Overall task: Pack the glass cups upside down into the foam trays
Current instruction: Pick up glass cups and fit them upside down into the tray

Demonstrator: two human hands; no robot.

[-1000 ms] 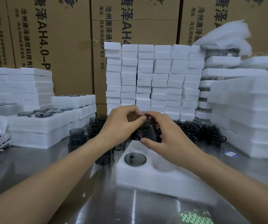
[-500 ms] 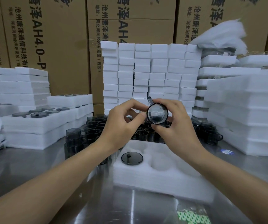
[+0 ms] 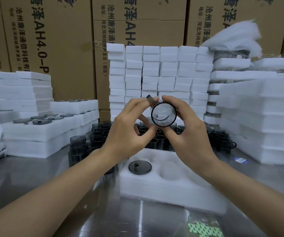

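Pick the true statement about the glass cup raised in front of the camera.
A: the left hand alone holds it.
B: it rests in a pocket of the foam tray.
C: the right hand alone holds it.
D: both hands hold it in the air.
D: the left hand and the right hand both pinch the glass cup, which is held clear of the foam tray.

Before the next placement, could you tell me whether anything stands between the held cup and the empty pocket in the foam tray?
Nothing visible does: the left hand and right hand hold the cup aloft, and the empty pocket beside the packed cup lies open below.
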